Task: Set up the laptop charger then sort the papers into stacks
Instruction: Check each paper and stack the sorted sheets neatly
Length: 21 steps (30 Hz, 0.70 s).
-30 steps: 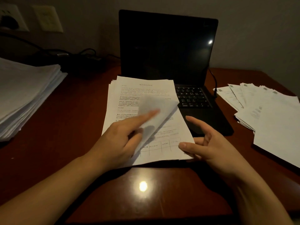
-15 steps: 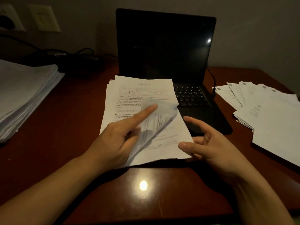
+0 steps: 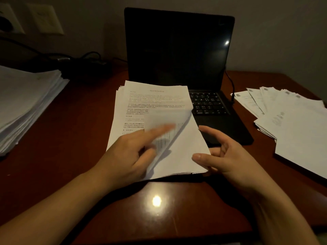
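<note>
The cable [image 3: 230, 85] meets the laptop [image 3: 178, 50], so the charger seems set. Sorting looks midway: left stack [image 3: 26, 103] and right stack [image 3: 292, 124] flank the middle pile [image 3: 152, 99]. The left hand [image 3: 131, 152] pinches its top sheet [image 3: 168, 117]; the right hand [image 3: 230, 156] is spread beside it.

The desk [image 3: 74, 131] is glossy reddish-brown. At 12 o'clock the laptop [image 3: 178, 50] is black. The papers [image 3: 152, 103] at centre are white with black print. The thick pile [image 3: 23, 99] at 9 o'clock and the fanned sheets [image 3: 300, 131] at 3 o'clock are white.
</note>
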Motion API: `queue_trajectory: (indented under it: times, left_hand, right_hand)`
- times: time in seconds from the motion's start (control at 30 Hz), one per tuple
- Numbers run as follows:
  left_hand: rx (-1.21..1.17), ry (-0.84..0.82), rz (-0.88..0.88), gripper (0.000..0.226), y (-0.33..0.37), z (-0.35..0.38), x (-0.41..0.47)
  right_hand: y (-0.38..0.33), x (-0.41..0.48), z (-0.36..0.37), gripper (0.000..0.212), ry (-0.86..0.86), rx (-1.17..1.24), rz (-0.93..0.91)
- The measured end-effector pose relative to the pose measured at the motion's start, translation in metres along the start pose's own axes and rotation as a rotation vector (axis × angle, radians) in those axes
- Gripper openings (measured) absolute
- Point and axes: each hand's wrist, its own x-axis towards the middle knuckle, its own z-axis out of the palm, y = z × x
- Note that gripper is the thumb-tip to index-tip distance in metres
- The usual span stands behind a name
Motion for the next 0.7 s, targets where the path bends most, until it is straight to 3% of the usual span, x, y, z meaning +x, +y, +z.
queue_trajectory:
  times: [0.07, 0.17, 0.3, 0.43, 0.57, 0.7]
  left_hand:
    - [0.087, -0.070, 0.033, 0.046, -0.003, 0.001, -0.002]
    - [0.141, -0.065, 0.048, 0.059, -0.007, 0.002, -0.003]
    - [0.029, -0.019, 0.051, 0.042, -0.007, 0.001, -0.001]
    - [0.006, 0.024, 0.018, 0.062, -0.002, 0.000, 0.001]
    - [0.151, -0.032, 0.094, 0.034, -0.004, 0.000, -0.001]
    - [0.145, -0.046, 0.073, 0.050, -0.007, 0.003, -0.002]
  right_hand:
    - [0.000, 0.001, 0.005, 0.083, 0.025, -0.021, -0.004]
    - [0.000, 0.002, 0.010, 0.078, 0.065, -0.039, -0.021]
    - [-0.003, -0.001, 0.005, 0.078, 0.046, 0.001, -0.003]
    - [-0.002, -0.003, -0.002, 0.082, 0.028, 0.044, 0.010]
    - [0.001, 0.000, 0.004, 0.082, 0.050, -0.010, -0.008]
    - [0.002, 0.002, 0.010, 0.068, 0.112, -0.048, -0.055]
